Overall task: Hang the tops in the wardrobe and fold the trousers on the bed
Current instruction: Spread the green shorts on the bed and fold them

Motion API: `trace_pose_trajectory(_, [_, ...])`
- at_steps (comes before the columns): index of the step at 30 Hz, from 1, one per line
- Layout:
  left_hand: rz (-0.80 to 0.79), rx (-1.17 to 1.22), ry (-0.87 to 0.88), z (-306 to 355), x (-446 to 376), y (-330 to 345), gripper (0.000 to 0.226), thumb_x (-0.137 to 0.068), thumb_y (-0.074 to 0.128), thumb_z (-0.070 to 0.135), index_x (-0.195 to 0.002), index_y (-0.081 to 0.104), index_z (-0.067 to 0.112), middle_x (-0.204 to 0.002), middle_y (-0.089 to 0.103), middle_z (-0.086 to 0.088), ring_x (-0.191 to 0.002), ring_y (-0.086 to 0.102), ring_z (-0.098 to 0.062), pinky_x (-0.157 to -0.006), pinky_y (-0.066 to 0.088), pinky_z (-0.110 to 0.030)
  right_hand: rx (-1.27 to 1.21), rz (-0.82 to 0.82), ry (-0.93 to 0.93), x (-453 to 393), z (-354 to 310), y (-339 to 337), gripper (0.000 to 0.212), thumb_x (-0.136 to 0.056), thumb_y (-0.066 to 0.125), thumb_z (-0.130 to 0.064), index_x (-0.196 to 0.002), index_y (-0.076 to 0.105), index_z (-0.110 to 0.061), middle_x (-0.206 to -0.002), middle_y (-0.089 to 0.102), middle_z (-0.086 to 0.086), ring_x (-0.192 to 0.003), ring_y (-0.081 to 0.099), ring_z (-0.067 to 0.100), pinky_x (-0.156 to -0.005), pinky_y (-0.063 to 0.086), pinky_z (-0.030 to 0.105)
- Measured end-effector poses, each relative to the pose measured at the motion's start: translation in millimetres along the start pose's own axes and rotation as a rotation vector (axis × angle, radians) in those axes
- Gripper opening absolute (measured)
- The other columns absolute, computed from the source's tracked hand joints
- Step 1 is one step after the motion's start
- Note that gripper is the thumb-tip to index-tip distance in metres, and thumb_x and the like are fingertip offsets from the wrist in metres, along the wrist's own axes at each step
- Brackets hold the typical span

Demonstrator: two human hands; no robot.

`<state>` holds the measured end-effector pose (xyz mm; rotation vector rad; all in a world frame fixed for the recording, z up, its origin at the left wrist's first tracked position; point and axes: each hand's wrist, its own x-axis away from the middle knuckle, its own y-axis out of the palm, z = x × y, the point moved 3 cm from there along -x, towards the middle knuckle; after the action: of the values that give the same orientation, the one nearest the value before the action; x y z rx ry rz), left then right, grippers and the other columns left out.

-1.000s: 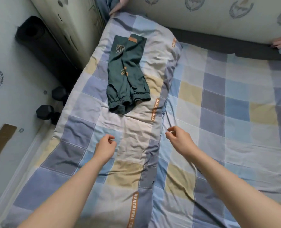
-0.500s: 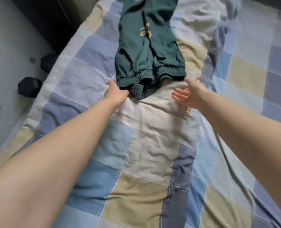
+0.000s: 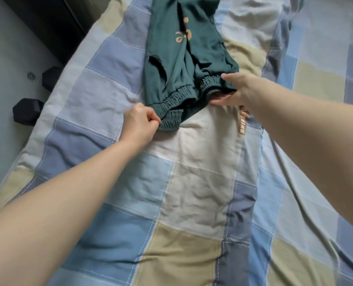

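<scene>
Dark green trousers (image 3: 183, 58) with an orange print lie lengthwise on the bed, folded leg over leg, their elastic cuffs toward me. My left hand (image 3: 139, 122) pinches the left cuff at its outer edge, fingers curled tight. My right hand (image 3: 236, 89) grips the right cuff, thumb on top and fingers tucked under the fabric. The waistband end is cut off by the top of the frame.
The bed carries a checked quilt (image 3: 192, 182) in blue, beige and white, wrinkled in the middle. Two black dumbbells (image 3: 27, 110) lie on the pale floor to the left. A dark wardrobe base (image 3: 53, 23) stands at the upper left.
Both hands have reached forward from the bare quilt to the trouser cuffs. The left hand now pinches the left cuff and the right hand has closed round the right cuff.
</scene>
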<state>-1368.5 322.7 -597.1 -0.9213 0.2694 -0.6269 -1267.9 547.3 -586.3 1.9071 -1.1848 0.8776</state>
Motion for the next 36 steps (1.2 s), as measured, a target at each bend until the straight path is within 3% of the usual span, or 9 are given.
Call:
trace_pose_trajectory(4, [0.104,0.003,-0.032,-27.6,25.0,-28.7,0.020,-0.074,0.062,-0.002,-0.073,0.076,0.013,-0.075,0.054,-0.002,-0.069,0.052,-0.020,-0.069,0.033,-0.020,-0.023,0.032,-0.091,-2.2,5.3,8.7,0.015,-0.101,0.038,-0.005,-0.113,0.048,-0.006,-0.134,0.054,0.007,-0.122,0.054,0.024,-0.098,0.041,0.039])
trace_pose_trajectory(7, [0.196,0.002,-0.117,-56.4,34.6,-52.1,0.023,-0.075,0.057,-0.004,-0.074,0.074,0.011,-0.086,0.052,-0.005,-0.075,0.052,-0.020,-0.072,0.033,-0.017,0.005,0.081,-0.159,-9.5,9.8,1.3,0.031,-0.096,0.043,-0.001,-0.127,0.047,-0.007,-0.118,0.061,0.008,-0.094,0.061,0.023,-0.070,0.054,0.035])
trace_pose_trajectory(11, [0.188,-0.003,-0.213,-77.0,48.5,-57.4,0.023,-0.077,0.055,-0.006,-0.079,0.073,0.008,-0.105,0.044,-0.004,-0.089,0.055,-0.022,-0.082,0.036,-0.016,-0.010,0.162,-0.177,-1.7,36.9,-22.3,0.017,-0.086,0.050,0.002,-0.099,0.049,-0.010,-0.077,0.056,0.008,-0.064,0.056,0.017,-0.052,0.054,0.028])
trace_pose_trajectory(15, [0.041,0.034,-0.164,-67.7,74.0,-49.7,0.054,-0.071,0.052,-0.012,-0.120,0.060,0.011,-0.116,0.047,-0.005,-0.114,0.051,-0.029,-0.103,0.034,-0.025,-0.046,0.267,-0.180,24.0,76.8,-74.0,0.017,-0.079,0.052,0.005,-0.090,0.052,-0.008,-0.067,0.051,0.009,-0.045,0.046,0.014,-0.043,0.048,0.022])
trace_pose_trajectory(19, [-0.210,-0.071,-0.221,-59.0,115.7,-39.2,0.069,-0.073,0.050,-0.010,-0.134,0.057,0.022,-0.132,0.059,-0.006,-0.123,0.050,-0.028,-0.106,0.036,-0.030,-0.112,0.267,-0.097,70.2,111.1,-128.7,0.014,-0.085,0.052,0.003,-0.090,0.053,-0.009,-0.077,0.059,0.009,-0.069,0.061,0.021,-0.059,0.055,0.034])
trace_pose_trajectory(25, [-0.241,-0.075,-0.430,-34.6,182.9,-72.2,0.016,-0.081,0.053,0.024,-0.071,0.056,0.012,-0.069,0.063,-0.017,-0.079,0.055,-0.038,-0.073,0.049,-0.042,-0.274,0.228,-0.022,173.4,129.5,-181.3,0.009,-0.096,0.044,-0.001,-0.093,0.052,-0.005,-0.089,0.062,0.015,-0.081,0.062,0.024,-0.070,0.056,0.052])
trace_pose_trajectory(27, [-0.293,-0.155,-0.438,-17.4,212.3,-89.1,0.021,-0.085,0.053,0.025,-0.068,0.049,0.014,-0.071,0.058,-0.016,-0.077,0.049,-0.037,-0.069,0.044,-0.039,-0.308,0.219,-0.022,213.6,131.0,-197.0,0.013,-0.098,0.040,-0.002,-0.102,0.052,-0.005,-0.095,0.063,0.015,-0.085,0.062,0.023,-0.077,0.054,0.053])
trace_pose_trajectory(31, [-0.339,-0.242,-0.353,26.3,273.4,-136.0,0.020,-0.087,0.054,0.027,-0.071,0.045,0.021,-0.081,0.054,-0.007,-0.079,0.048,-0.031,-0.067,0.040,-0.035,-0.426,0.282,-0.029,304.8,131.6,-218.9,0.022,-0.096,0.041,0.000,-0.114,0.052,-0.007,-0.089,0.068,0.014,-0.082,0.064,0.025,-0.052,0.056,0.042])
trace_pose_trajectory(36, [-0.599,-0.344,-0.127,77.4,345.5,-172.4,0.011,-0.085,0.056,0.026,-0.079,0.050,0.019,-0.105,0.044,0.007,-0.100,0.051,-0.023,-0.084,0.046,-0.035,-0.140,0.339,-0.321,417.9,102.0,-222.0,0.014,-0.098,0.048,-0.007,-0.100,0.053,-0.020,-0.103,0.064,0.003,-0.087,0.061,0.019,-0.067,0.053,0.037])
